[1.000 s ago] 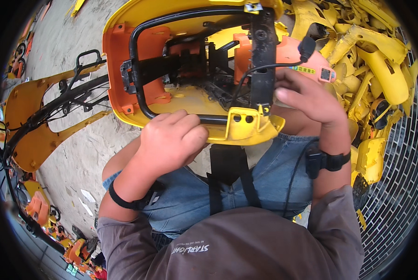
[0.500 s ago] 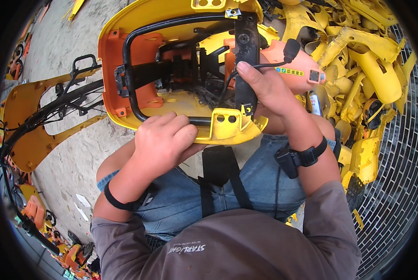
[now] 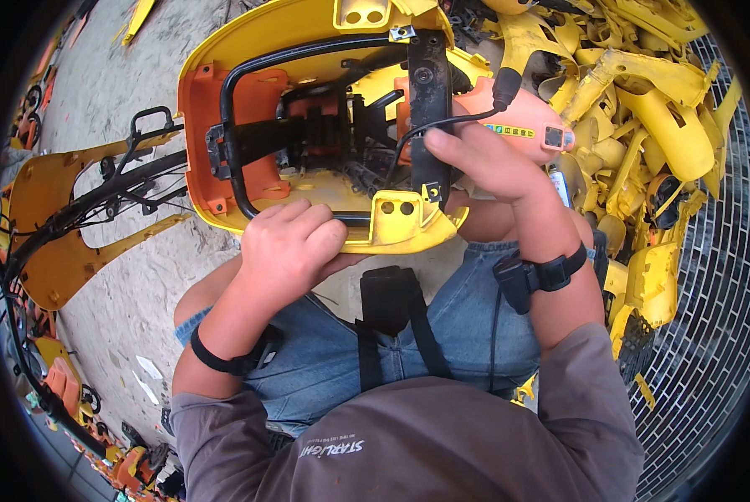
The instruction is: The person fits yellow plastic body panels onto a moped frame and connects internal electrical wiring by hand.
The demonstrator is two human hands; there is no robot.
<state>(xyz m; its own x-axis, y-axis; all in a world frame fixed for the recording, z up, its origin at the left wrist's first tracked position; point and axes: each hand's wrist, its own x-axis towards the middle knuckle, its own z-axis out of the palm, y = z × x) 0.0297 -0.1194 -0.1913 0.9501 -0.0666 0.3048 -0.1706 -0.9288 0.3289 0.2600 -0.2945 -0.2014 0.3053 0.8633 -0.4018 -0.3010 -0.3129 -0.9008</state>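
Observation:
In front of me is a scooter's rear body, a yellow plastic shell (image 3: 203, 71) around a black tube frame (image 3: 234, 109). My left hand (image 3: 295, 247) is closed over the shell's near edge and the tube, knuckles up. A dark crossplate (image 3: 429, 79) spans the frame's right end. My right hand (image 3: 488, 163) grips this plate, thumb on its face and fingers hidden behind. Over that hand's thumb side runs a black cable ending in a thick connector (image 3: 506, 88). Beyond the plate lies an orange-pink fender (image 3: 521, 117) with a sticker strip. Near the plate's lower end sits a yellow bracket (image 3: 398, 213) with two holes.
Yellow plastic panels (image 3: 668, 134) are heaped at the right, with a spray can (image 3: 559, 184) beside them. A brick-patterned surface (image 3: 718, 276) lies further right. The scooter's front section (image 3: 53, 234) reaches left over concrete floor (image 3: 107, 335). Orange parts (image 3: 61, 381) lie at lower left.
The scooter body and both hands appear slightly further left. My right thumb has slid lower on the plate, and the cable connector has tipped more upright. The left hand keeps its hold.

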